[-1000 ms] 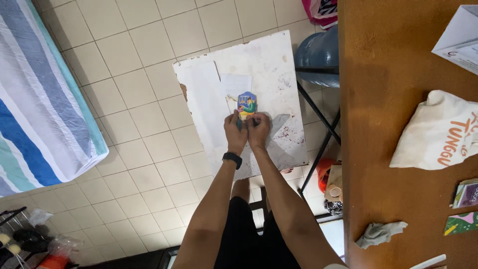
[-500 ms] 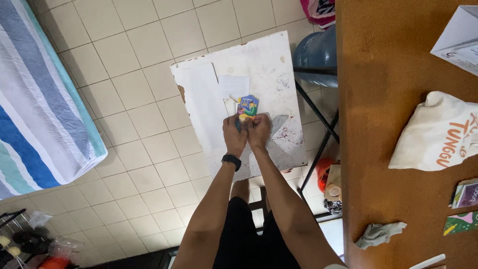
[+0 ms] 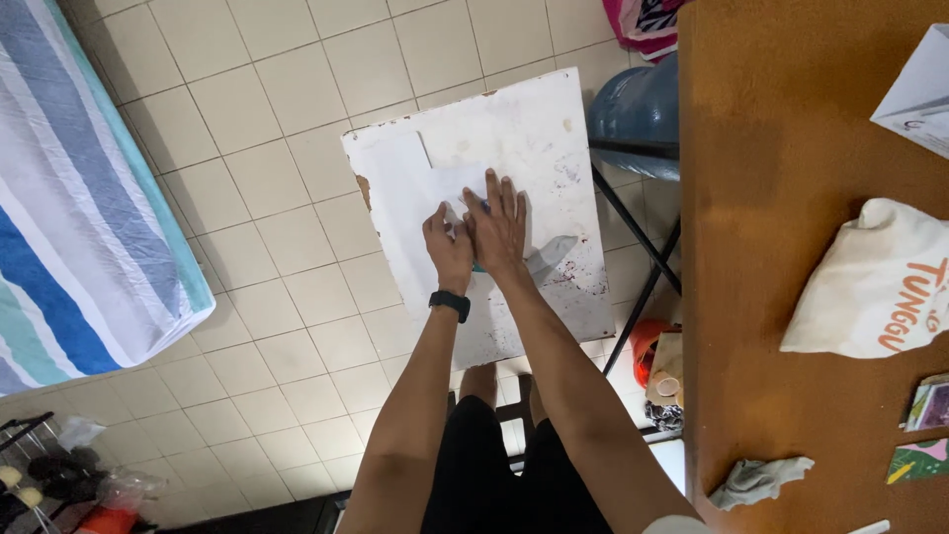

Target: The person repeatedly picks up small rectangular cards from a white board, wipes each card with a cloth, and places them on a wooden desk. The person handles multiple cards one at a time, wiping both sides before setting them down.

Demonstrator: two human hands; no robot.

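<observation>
A white, stained board (image 3: 539,129) lies flat below me. My right hand (image 3: 499,227) is spread flat, palm down, on a small colourful card; only a blue sliver of the card (image 3: 484,206) shows at the fingers. My left hand (image 3: 448,245), with a black wristband, rests beside it with curled fingers on a white paper sheet (image 3: 450,183). A longer white sheet (image 3: 400,198) lies to the left on the board.
A brown table (image 3: 791,247) fills the right side, bearing a cream cloth bag (image 3: 870,287), a white box (image 3: 919,94), a grey rag (image 3: 756,480) and small cards (image 3: 924,435). A blue water jug (image 3: 638,109) stands beyond a black frame. A striped mattress (image 3: 69,198) lies at left on the tiled floor.
Both hands held the colourful card upright by its lower edge. Now the card lies flat on the board under my spread right hand, and my left hand rests beside it.
</observation>
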